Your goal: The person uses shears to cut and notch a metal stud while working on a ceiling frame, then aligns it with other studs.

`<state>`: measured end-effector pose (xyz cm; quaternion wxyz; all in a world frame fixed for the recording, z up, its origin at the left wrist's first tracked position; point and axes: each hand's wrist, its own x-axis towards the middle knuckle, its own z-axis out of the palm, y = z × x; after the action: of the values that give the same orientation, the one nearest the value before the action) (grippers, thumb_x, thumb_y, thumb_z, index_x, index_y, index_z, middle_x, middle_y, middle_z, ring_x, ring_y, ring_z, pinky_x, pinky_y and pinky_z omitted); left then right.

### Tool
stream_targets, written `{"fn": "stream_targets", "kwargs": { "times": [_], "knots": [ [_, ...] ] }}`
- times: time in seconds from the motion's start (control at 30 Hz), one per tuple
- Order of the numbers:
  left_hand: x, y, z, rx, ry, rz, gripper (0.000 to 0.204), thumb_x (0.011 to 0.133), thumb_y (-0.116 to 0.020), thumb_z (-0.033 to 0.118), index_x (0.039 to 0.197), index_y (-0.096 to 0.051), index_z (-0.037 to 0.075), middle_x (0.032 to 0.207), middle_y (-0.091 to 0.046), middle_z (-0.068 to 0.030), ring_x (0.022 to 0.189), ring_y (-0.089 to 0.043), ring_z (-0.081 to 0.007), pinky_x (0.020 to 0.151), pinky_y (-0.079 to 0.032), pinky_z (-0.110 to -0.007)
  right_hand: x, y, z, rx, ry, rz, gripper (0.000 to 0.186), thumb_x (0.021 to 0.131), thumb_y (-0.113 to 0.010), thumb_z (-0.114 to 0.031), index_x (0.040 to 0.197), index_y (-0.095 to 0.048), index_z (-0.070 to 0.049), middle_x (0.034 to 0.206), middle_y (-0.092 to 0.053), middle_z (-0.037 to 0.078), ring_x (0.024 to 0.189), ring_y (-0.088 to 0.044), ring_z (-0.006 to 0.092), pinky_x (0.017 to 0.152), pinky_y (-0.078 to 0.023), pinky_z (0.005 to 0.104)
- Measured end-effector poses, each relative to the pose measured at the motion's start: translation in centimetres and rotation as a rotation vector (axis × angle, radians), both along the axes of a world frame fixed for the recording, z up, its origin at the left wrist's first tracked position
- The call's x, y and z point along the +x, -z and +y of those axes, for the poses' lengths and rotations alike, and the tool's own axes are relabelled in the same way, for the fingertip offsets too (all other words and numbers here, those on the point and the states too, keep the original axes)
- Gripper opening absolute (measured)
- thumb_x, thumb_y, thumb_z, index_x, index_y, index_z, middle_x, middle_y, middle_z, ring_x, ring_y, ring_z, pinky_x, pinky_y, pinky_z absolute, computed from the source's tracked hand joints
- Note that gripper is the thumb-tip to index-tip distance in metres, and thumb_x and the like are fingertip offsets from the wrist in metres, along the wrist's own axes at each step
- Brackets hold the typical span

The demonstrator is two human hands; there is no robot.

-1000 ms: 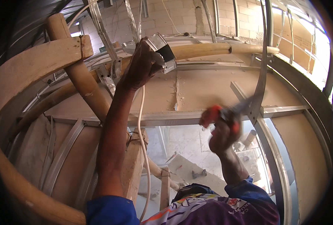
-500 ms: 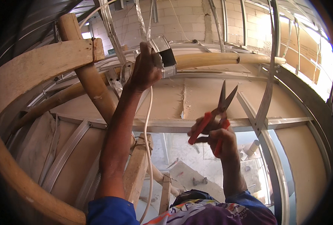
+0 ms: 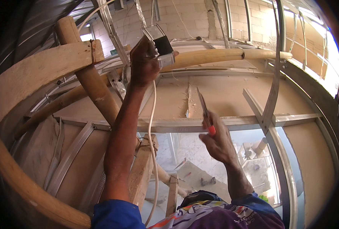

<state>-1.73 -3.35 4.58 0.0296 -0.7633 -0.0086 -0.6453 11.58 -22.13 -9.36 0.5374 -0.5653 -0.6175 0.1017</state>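
The red-handled snips [image 3: 207, 114] had closed since a moment earlier and swung upright, blades pointing toward the ceiling board; the right hand [image 3: 219, 143] was wrapped around the handles, below and to the right of the electrical box [image 3: 161, 45]; the left hand [image 3: 144, 63] was clenched on that box, raised against the wooden pole [image 3: 223, 56], a white cable [image 3: 153, 126] hanging straight down from it; the left hand was the nearer.

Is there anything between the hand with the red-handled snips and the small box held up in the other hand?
Nothing visible blocks that gap. The right hand holds the red-handled snips pointing up, below and to the right of the box gripped by the left hand. Only the white cable hangs down from the box, left of the snips.
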Motion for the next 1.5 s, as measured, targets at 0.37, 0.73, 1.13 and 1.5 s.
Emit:
{"fn": "stream_targets", "kwargs": {
  "times": [0.37, 0.73, 1.13, 1.5],
  "knots": [
    [2.2, 0.2, -1.5, 0.159, -0.100, -0.091, 0.025, 0.064, -0.066, -0.002, 0.084, -0.053, 0.005, 0.078, -0.053, -0.0098, 0.073, -0.054, -0.0290, 0.068, -0.043, -0.037, -0.3, -6.9, 4.8, 0.376, 0.543, -0.346, 0.042, 0.073, -0.060, -0.012, 0.110, -0.045, 0.003, 0.099, -0.051, 0.019, 0.095, -0.050, 0.0333, 0.078, -0.038, 0.0457],
    [2.8, -0.2, 0.5, 0.191, -0.135, -0.085, 0.034, 0.059, -0.058, -0.010, 0.089, -0.048, 0.002, 0.081, -0.053, -0.0141, 0.079, -0.054, -0.0353, 0.073, -0.041, -0.041, 0.0, -8.7, 5.1, 0.302, 0.388, -0.350, 0.029, 0.078, -0.057, -0.009, 0.099, -0.046, 0.009, 0.089, -0.052, 0.025, 0.084, -0.055, 0.0350, 0.073, -0.044, 0.0456],
    [2.3, -1.6, 0.3, 0.261, -0.187, -0.114, 0.037, 0.061, -0.061, -0.008, 0.094, -0.048, 0.003, 0.084, -0.059, -0.0146, 0.078, -0.061, -0.0332, 0.070, -0.049, -0.038, 2.4, -9.8, 7.9, 0.474, 0.350, -0.393, 0.023, 0.082, -0.058, -0.009, 0.091, -0.048, 0.010, 0.076, -0.059, 0.024, 0.066, -0.064, 0.0327, 0.059, -0.052, 0.0402],
    [0.3, -3.9, 0.6, 0.068, -0.105, 0.216, 0.043, 0.060, -0.074, 0.002, 0.095, -0.049, 0.002, 0.085, -0.063, -0.0136, 0.074, -0.063, -0.0262, 0.067, -0.050, -0.035, 7.0, -11.1, 8.1, 0.593, 0.436, -0.629, 0.026, 0.076, -0.063, -0.005, 0.099, -0.051, -0.002, 0.090, -0.067, 0.012, 0.082, -0.066, 0.0282, 0.069, -0.053, 0.0374]
  ]
}}
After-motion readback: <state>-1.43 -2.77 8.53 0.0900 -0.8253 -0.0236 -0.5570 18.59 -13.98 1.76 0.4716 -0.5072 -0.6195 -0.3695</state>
